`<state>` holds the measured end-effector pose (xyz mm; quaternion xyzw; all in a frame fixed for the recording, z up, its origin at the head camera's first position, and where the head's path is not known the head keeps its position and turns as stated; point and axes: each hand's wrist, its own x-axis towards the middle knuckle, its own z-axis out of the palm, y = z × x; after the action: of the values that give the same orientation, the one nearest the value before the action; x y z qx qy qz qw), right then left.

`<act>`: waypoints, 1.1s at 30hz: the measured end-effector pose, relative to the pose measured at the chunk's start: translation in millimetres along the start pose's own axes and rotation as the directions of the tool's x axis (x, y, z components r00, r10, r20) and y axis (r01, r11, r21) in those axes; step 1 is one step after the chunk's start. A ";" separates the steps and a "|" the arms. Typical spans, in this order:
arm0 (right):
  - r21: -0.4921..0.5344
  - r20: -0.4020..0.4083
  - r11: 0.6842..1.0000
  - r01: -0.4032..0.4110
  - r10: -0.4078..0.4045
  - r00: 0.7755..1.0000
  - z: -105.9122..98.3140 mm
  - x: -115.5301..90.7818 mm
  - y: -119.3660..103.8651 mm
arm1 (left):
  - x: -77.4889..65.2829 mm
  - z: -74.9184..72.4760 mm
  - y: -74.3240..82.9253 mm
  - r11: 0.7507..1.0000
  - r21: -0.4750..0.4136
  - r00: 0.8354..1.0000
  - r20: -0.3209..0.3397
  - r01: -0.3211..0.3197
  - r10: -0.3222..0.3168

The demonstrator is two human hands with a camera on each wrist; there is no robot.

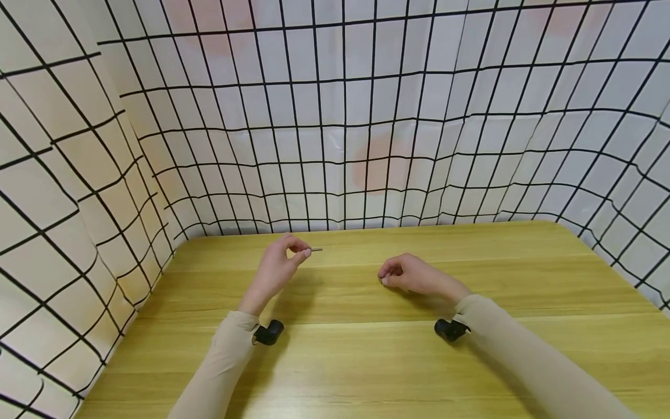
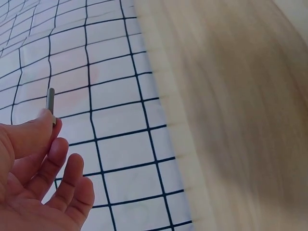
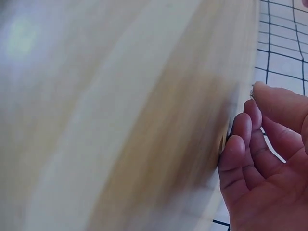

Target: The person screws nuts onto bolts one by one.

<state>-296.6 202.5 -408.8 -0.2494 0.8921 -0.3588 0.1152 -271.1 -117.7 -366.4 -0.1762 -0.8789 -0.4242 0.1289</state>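
Note:
Above the far left part of the table, my left hand pinches a thin grey metal rod between thumb and forefinger. In the left wrist view the rod points upward from the fingertips, its lower end hidden by them; the other fingers are loosely curled. My right hand is low over the middle of the table, to the right of the left hand. In the right wrist view its thumb and forefinger pinch a tiny shiny metal piece, mostly covered, so its kind cannot be told.
The wooden table stretches under both hands. A white sheet with a black grid hangs behind its far edge and along both sides. Each wrist carries a small black camera, one on the left and one on the right.

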 end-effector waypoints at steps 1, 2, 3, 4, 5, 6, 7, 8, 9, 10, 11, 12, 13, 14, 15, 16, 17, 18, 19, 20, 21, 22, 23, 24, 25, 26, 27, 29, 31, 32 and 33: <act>0.004 -0.005 1.000 -0.003 0.003 1.000 0.2 -0.9 -0.1 | -0.1 -0.2 0.0 1.000 -0.003 1.000 -0.003 -0.002 0.002; 0.010 -0.010 1.000 -0.009 0.010 1.000 0.6 -1.6 -0.2 | -0.2 -0.4 0.1 1.000 -0.006 1.000 -0.006 -0.004 0.004; 0.022 -0.012 1.000 -0.017 0.017 1.000 0.9 -2.4 -0.4 | -0.3 -0.6 0.2 1.000 -0.009 1.000 -0.007 -0.004 0.004; 0.036 -0.015 0.999 -0.022 0.022 1.000 1.2 -3.2 -0.7 | -0.6 -0.9 0.7 1.000 -0.010 1.000 -0.009 -0.006 0.006; 0.052 -0.016 0.998 -0.026 0.027 1.000 1.4 -3.9 -0.9 | -0.8 -1.2 1.0 1.000 -0.010 1.000 -0.009 -0.009 0.009; 0.071 -0.017 0.997 -0.028 0.029 0.999 1.5 -4.7 -0.9 | -0.8 -1.2 1.2 1.000 -0.013 1.000 -0.008 -0.009 0.009; 0.090 -0.021 0.996 -0.028 0.030 0.999 1.6 -5.3 -0.8 | -0.8 -1.3 1.5 1.000 -0.016 1.000 -0.008 -0.009 0.009; 0.110 -0.026 0.994 -0.029 0.032 0.999 1.7 -5.6 -0.2 | -0.8 -1.3 1.9 1.000 -0.014 1.000 -0.007 -0.009 0.009; 0.123 -0.032 0.992 -0.027 0.031 0.999 1.5 -6.4 -0.5 | -0.8 -1.3 2.5 1.000 -0.014 1.000 -0.007 -0.010 0.010; 0.137 -0.037 0.990 -0.024 0.030 0.999 0.9 -7.2 -1.1 | -0.9 -1.4 3.3 1.000 -0.013 1.000 -0.007 -0.011 0.010; 0.151 -0.043 0.988 -0.025 0.032 0.999 0.3 -7.8 -1.7 | -0.8 -1.3 3.6 1.000 -0.015 1.000 -0.008 -0.011 0.011; 0.161 -0.050 0.987 -0.016 0.024 0.998 -0.5 -8.4 -2.5 | -0.7 -1.2 4.0 1.000 -0.014 1.000 -0.009 -0.012 0.012; 0.165 -0.057 0.986 -0.010 0.020 0.998 -1.3 -8.7 -3.5 | -0.8 -1.3 4.5 1.000 -0.014 1.000 -0.011 -0.015 0.015; 0.165 -0.061 0.986 0.001 0.010 0.998 -2.2 -9.1 -4.9 | -0.9 -1.4 4.9 1.000 -0.012 1.000 -0.012 -0.018 0.018; 0.165 -0.066 0.986 0.007 0.004 0.998 -3.3 -9.5 -6.7 | -1.1 -1.6 5.3 1.000 -0.011 1.000 -0.013 -0.022 0.021; 0.166 -0.069 0.986 0.016 -0.004 0.998 -4.1 -9.3 -7.7 | -1.4 -1.8 5.5 1.000 -0.012 1.000 -0.013 -0.025 0.025; 0.156 -0.077 0.987 0.026 -0.014 0.997 -4.5 -8.8 -8.4 | -1.5 -1.9 5.9 1.000 -0.011 0.999 -0.015 -0.028 0.028; 0.139 -0.085 0.990 0.040 -0.028 0.996 -4.8 -8.3 -8.9 | -1.6 -1.9 6.1 0.999 -0.011 0.999 -0.016 -0.031 0.031; 0.125 -0.093 0.991 0.045 -0.034 0.995 -4.9 -7.7 -9.8 | -1.6 -2.0 6.3 0.999 -0.012 0.999 -0.016 -0.033 0.033; 0.116 -0.099 0.992 0.057 -0.045 0.994 -5.0 -7.4 -10.4 | -1.6 -2.0 6.4 0.999 -0.014 0.999 -0.016 -0.035 0.035; 0.111 -0.106 0.992 0.062 -0.050 0.993 -4.9 -6.9 -11.0 | -1.6 -2.0 6.8 0.999 -0.017 0.999 -0.016 -0.036 0.036; 0.110 -0.113 0.992 0.068 -0.056 0.992 -4.9 -6.8 -12.0 | -1.3 -1.9 6.9 0.999 -0.018 0.999 -0.018 -0.038 0.037; 0.108 -0.122 0.991 0.074 -0.061 0.991 -4.7 -6.9 -13.0 | -1.1 -1.7 6.9 0.999 -0.020 0.999 -0.018 -0.038 0.038; 0.112 -0.128 0.990 0.082 -0.067 0.990 -4.5 -7.3 -13.9 | -0.9 -1.5 6.8 0.999 -0.023 0.999 -0.017 -0.040 0.040; 0.121 -0.136 0.989 0.085 -0.068 0.988 -4.5 -7.9 -15.0 | -0.6 -1.2 6.8 0.999 -0.023 0.999 -0.017 -0.042 0.041; 0.127 -0.146 0.988 0.090 -0.071 0.987 -4.5 -8.6 -15.6 | -0.4 -0.9 6.7 0.999 -0.026 0.999 -0.016 -0.044 0.044; 0.134 -0.158 0.987 0.089 -0.067 0.985 -4.3 -9.2 -16.3 | -0.2 -0.4 6.6 0.999 -0.025 0.999 -0.015 -0.045 0.045; 0.150 -0.182 0.985 0.086 -0.058 0.982 -4.1 -10.4 -17.2 | 0.1 0.5 6.3 0.999 -0.027 0.999 -0.013 -0.047 0.047; 0.174 -0.206 0.981 0.083 -0.046 0.977 -4.4 -11.2 -18.4 | 0.2 1.3 6.5 0.999 -0.029 0.999 -0.014 -0.046 0.046; 0.188 -0.215 0.979 0.083 -0.042 0.976 -4.4 -11.3 -18.6 | 0.1 1.6 6.6 0.999 -0.031 0.999 -0.016 -0.044 0.044; 0.206 -0.223 0.975 0.082 -0.034 0.974 -4.4 -11.3 -19.3 | 0.2 1.7 6.9 0.999 -0.031 0.999 -0.019 -0.041 0.041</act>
<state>-281.7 199.0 -391.9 -0.2208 0.8477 -0.4813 0.0321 -268.5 -112.2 -362.6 -0.1923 -0.8672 -0.4365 0.1429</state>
